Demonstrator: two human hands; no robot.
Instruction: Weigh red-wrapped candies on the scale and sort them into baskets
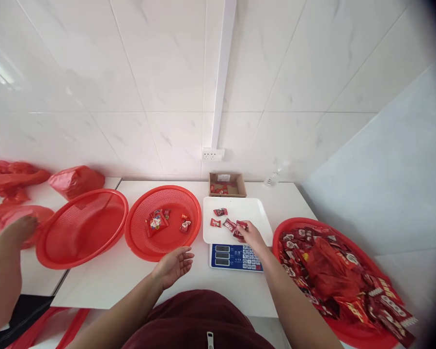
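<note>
My right hand [250,234] is closed on some dark red candy packets [229,224] over the white tray [258,213] of a scale. Two small red packets, one [221,212] behind the other [215,222], lie on the tray's left part. The blue keypad panel [236,257] sits at the tray's front. My left hand [174,265] holds nothing, its fingers loosely curled and apart, just in front of a round red basket [131,228]. Inside that basket are a larger packet [157,221] and a few small candies [185,226].
A large red basket [281,228] heaped with packets stands at right. Behind the tray are a small cardboard box [241,186] and a clear bottle [272,179]. Another red basket [83,232], red bags [77,180] and another person's arm [3,271] are at left.
</note>
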